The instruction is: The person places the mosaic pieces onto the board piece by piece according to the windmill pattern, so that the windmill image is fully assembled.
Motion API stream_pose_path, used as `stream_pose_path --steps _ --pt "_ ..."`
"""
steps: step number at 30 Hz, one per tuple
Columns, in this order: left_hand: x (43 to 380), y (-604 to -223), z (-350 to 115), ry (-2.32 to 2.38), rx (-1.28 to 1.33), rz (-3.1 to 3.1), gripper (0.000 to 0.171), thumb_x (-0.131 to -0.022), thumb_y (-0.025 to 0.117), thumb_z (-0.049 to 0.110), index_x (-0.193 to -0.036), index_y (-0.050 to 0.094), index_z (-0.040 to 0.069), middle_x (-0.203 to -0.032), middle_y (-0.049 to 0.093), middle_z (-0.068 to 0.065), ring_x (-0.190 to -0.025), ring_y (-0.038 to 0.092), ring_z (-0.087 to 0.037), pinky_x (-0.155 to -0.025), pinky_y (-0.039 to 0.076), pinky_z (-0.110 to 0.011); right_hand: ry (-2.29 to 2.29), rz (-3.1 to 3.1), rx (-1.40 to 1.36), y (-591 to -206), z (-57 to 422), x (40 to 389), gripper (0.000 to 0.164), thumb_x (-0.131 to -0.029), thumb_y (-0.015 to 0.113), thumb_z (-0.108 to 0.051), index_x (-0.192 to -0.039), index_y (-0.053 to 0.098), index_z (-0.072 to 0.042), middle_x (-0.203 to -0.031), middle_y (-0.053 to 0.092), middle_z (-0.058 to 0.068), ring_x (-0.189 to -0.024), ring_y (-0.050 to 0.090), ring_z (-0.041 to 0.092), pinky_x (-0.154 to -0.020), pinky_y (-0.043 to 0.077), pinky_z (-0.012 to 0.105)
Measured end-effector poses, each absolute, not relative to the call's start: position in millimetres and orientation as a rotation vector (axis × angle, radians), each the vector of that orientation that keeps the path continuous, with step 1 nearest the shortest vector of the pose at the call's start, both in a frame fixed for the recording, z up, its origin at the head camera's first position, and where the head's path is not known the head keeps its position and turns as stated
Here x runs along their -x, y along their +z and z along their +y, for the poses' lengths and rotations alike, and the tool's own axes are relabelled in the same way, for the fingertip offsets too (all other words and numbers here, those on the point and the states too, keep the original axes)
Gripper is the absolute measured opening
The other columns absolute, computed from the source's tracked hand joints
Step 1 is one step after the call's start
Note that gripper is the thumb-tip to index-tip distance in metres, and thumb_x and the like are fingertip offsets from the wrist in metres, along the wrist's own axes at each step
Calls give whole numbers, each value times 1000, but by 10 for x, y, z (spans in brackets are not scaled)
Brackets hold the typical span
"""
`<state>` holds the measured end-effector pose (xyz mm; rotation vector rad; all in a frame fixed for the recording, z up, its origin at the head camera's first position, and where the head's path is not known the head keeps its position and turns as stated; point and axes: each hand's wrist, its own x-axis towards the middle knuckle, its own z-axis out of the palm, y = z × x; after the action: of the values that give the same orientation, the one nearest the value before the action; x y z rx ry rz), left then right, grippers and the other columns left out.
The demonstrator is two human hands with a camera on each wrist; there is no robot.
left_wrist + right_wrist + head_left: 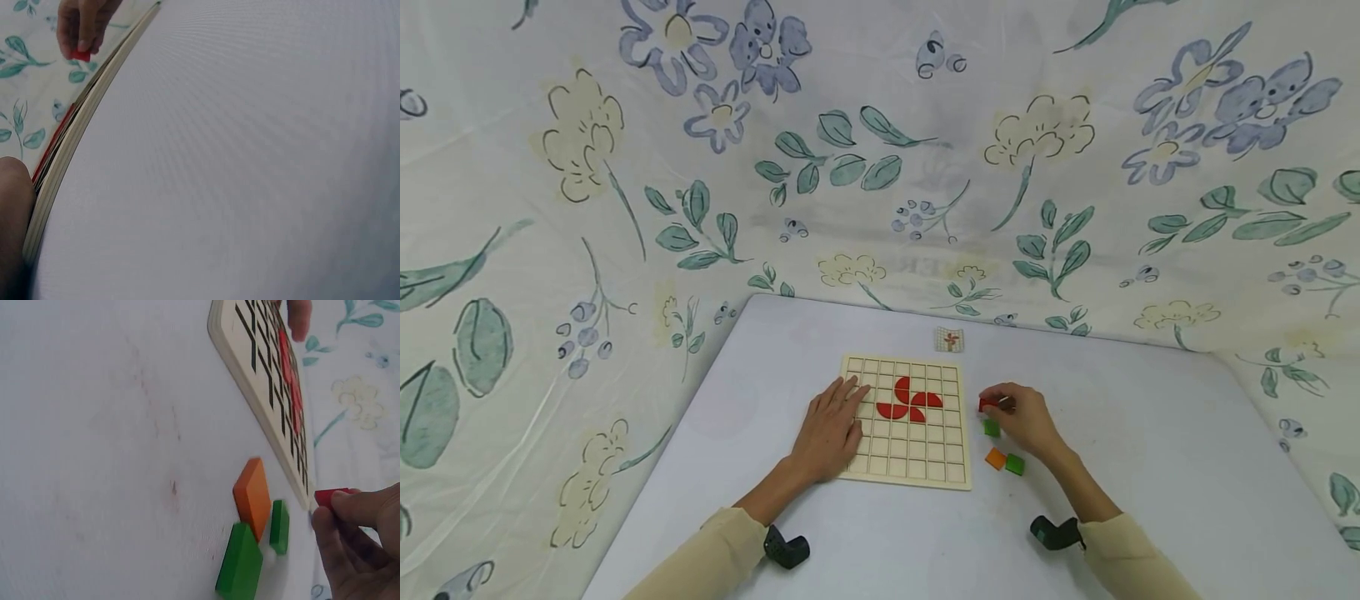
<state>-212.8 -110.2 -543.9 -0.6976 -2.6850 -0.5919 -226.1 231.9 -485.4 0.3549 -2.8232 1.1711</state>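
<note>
While the left hand [827,429] rests its extended fingers on the grid board [910,451], the right hand [1024,417] pinches a red piece [325,497] between curled fingers, green tiles [1015,464] and an orange tile [995,457] nearby.

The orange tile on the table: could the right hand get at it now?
Probably yes: the orange tile lies near the right hand with nothing on top, though that hand pinches a red piece.

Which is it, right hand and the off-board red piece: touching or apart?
Touching. The right wrist view shows the right hand pinching the red piece, its fingers against it, no gap.
</note>
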Motion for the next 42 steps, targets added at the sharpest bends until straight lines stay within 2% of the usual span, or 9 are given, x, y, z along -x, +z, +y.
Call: stream_pose_path --steps 12,22,29,42 --pt "2102 -5420 -1082 -602 693 -2704 54 -95 50 15 -148 43 10 -155 34 -16 -143 25 -37 -108 28 -54 1258 -2814 -436 -4833 2069 2182 21 -86 71 4 -105 73 -6 -101 68 3 -89 66 21 -80 56 35" --pt "2114 -5425 -1092 -576 691 -2707 53 -96 48 17 -148 44 9 -155 33 -16 -143 24 -37 -108 28 -54 1418 -2824 -622 -4820 1849 2176 13 -86 73 0 -99 74 -4 -94 72 3 -80 67 16 -74 55 27" --pt "2127 -5431 -1091 -590 692 -2694 52 -96 48 17 -147 46 10 -155 34 -16 -143 26 -37 -107 29 -54 1473 -2840 -598 -4885 1690 2176 8 -85 76 -4 -92 76 -5 -85 70 -1 -74 65 14 -69 54 26" --pt "2125 -5424 -1092 -600 692 -2698 50 -95 49 15 -144 49 10 -154 34 -17 -143 26 -37 -107 29 -54 1225 -2855 -621 -5011 1526 2152 5 -84 78 -8 -88 76 -11 -82 66 -7 -71 60 8 -65 52 25"
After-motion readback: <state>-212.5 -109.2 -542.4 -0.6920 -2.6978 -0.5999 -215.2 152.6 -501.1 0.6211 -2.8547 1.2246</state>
